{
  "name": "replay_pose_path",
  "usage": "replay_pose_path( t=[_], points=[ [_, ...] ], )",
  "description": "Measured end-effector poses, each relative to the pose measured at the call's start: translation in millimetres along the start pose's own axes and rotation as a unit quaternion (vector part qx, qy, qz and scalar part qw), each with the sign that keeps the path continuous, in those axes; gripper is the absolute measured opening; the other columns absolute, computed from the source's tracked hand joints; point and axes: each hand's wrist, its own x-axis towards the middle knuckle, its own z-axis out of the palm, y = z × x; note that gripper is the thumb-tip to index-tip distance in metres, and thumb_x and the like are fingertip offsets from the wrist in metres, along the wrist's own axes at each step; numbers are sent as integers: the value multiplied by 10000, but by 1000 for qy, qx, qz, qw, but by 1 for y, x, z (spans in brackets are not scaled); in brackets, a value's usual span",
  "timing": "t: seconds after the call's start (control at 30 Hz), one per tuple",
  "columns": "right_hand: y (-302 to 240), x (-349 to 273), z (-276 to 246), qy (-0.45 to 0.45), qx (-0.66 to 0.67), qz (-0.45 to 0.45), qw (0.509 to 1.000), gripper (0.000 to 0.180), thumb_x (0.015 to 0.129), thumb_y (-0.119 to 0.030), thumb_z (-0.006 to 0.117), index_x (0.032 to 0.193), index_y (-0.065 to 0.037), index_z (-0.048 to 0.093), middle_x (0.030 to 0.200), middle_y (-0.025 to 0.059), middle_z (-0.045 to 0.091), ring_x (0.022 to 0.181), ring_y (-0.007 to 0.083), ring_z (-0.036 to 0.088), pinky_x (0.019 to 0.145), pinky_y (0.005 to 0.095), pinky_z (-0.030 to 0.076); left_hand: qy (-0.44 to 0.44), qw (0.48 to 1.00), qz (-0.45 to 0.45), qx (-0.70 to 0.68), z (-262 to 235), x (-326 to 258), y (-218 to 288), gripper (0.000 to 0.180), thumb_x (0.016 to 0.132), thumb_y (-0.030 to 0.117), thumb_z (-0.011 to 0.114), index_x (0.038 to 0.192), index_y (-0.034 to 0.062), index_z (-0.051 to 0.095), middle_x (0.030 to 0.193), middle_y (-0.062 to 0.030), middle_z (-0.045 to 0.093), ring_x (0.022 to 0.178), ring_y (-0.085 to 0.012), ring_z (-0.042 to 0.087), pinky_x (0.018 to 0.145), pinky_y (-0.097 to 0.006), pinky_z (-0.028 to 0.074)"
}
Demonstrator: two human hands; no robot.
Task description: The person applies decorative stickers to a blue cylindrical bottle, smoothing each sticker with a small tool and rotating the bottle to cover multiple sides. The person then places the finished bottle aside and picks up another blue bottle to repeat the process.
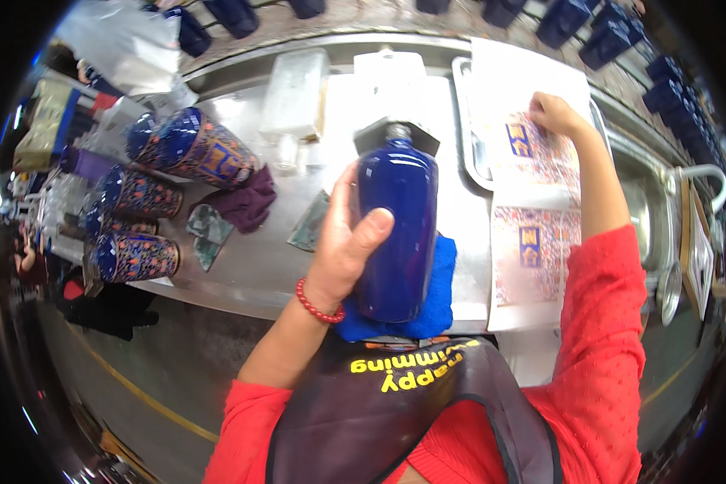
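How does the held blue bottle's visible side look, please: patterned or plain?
Plain: the blue bottle in the left hand shows only glossy blue; its far side is hidden.

We note: purple cloth (248,202) on metal counter (242,270); whitish plastic bag (129,44), upper left; curved white pipe (706,172), far right; yellow-lined floor (165,355).

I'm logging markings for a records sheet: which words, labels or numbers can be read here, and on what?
I won't transcribe wording, only where it stands.
Dark apron: large yellow lettering in two lines, upside down here, readable.
Upper patterned sheet and lower patterned sheet: character-like marks on blue panels, too blurred to read surely.
Patterned bottle: orange marks on a blue panel, tilted.
Plain blue bottle: none visible.
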Motion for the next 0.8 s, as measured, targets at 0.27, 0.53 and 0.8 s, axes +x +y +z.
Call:
replay_pose_path(
  t=[0.27,0.53,0.8],
  points=[
    [3,-14,13,92,99,22,991,88,868,-82,662,920,-11,656,772,146,692,713,268,676,691,385,538,-54,768,214,602,1,-64,21,993,876,514,762,1568,-5,276,1526,-349,351,1422,-459,390,1179,-546,285],
    [-1,-20,13,63,33,17,997,218,918,-194,701,1063,-32,686,985,230,734,911,377,719,824,442,575,-23,700,253,668,5,-76,14,898,727,241,876,1498,17,473,1236,-200,687,1162,-406,643,1141,-594,349],
    [0,-25,23,172,-4,11,985,157,881,-128,684,961,7,689,932,219,720,888,380,693,824,432,531,8,831,205,518,7,-76,41,843,900,409,766,1495,-82,427,1204,-236,691,1089,-369,690,1083,-504,420]
  ],
)
